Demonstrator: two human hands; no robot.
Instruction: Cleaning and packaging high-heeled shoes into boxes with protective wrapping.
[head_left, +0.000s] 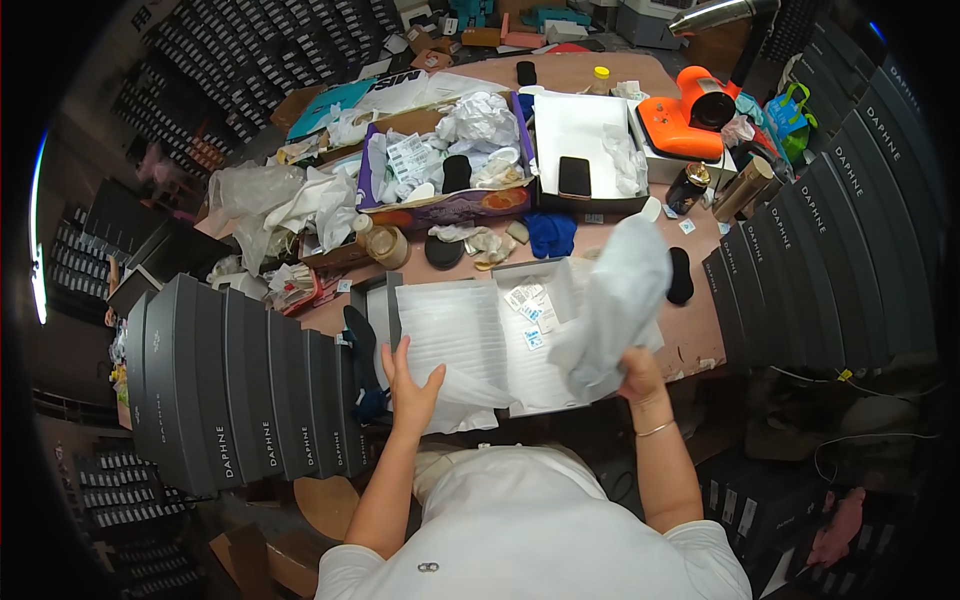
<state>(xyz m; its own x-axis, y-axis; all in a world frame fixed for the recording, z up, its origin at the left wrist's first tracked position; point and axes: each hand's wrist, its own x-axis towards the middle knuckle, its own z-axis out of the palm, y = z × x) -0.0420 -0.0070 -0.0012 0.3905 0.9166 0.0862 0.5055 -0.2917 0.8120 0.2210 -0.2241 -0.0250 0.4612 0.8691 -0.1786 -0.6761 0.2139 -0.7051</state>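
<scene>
My right hand (640,376) is closed on the lower end of a pale, crumpled wrapping sheet (620,290), raised over the right side of an open shoebox (522,272). Whether anything lies inside the sheet cannot be seen. My left hand (412,388) has its fingers spread beside a ribbed white foam sheet (452,330), which covers the box's left part and hangs over its near edge. Several small printed labels (533,312) lie on the box's white lining. A dark shoe (360,345) is just left of my left hand.
Stacks of dark grey shoeboxes (235,380) flank me on the left and right (800,250). Behind the open box stand a purple carton (450,205) of crumpled paper, a white-lined box (585,130) with a phone (574,178), a jar (387,246) and an orange machine (685,115).
</scene>
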